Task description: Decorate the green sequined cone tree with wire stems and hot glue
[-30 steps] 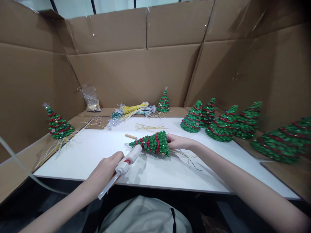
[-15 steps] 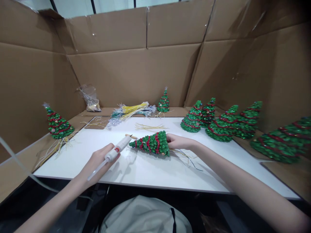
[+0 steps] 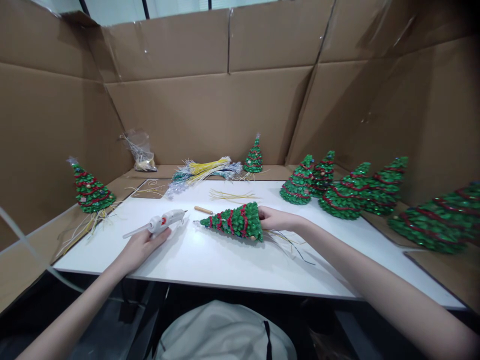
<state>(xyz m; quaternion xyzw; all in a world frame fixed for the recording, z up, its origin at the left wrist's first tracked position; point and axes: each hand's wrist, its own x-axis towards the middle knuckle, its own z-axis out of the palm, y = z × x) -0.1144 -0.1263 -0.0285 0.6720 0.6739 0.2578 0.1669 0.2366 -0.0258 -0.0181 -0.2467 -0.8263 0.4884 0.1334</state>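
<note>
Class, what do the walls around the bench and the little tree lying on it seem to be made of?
Walls: plain brown corrugated cardboard, matte, with fold creases and taped seams. Lying tree: probably glossy green plastic or foil pieces with red bead garlands; they glint.

Brown corrugated cardboard walls (image 3: 202, 112) on three sides, creased and taped at the seams, folded in at the corners. Above the top edge, a strip of pale window (image 3: 112, 9) crossed by dark bars. White tabletop (image 3: 232, 262) in the middle, bordered left, back and right by flat cardboard sheets (image 3: 22, 272). Dark floor (image 3: 93, 330) below the near table edge. Soft, even light from above, faint shadows on the white surface.
</note>
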